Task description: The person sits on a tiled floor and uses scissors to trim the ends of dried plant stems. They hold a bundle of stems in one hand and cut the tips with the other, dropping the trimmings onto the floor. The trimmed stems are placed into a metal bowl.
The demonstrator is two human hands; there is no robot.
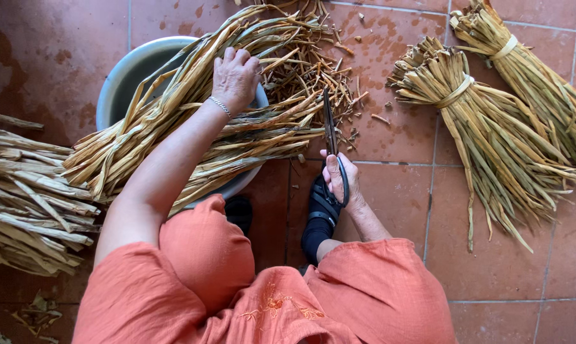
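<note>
Left hand [235, 78] curled over dried leaves [192, 127] (on basin [119, 83]), right hand [338, 179] gripping scissors [329, 124]

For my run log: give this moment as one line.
left hand: pressing dried straw-coloured leaf bundle over grey round basin | right hand: holding black-handled metal scissors at bundle ends

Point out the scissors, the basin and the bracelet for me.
scissors [330, 124], head view, on the blades.
basin [113, 86], head view, on its left rim.
bracelet [221, 106], head view, on the chain at the left wrist.
</note>
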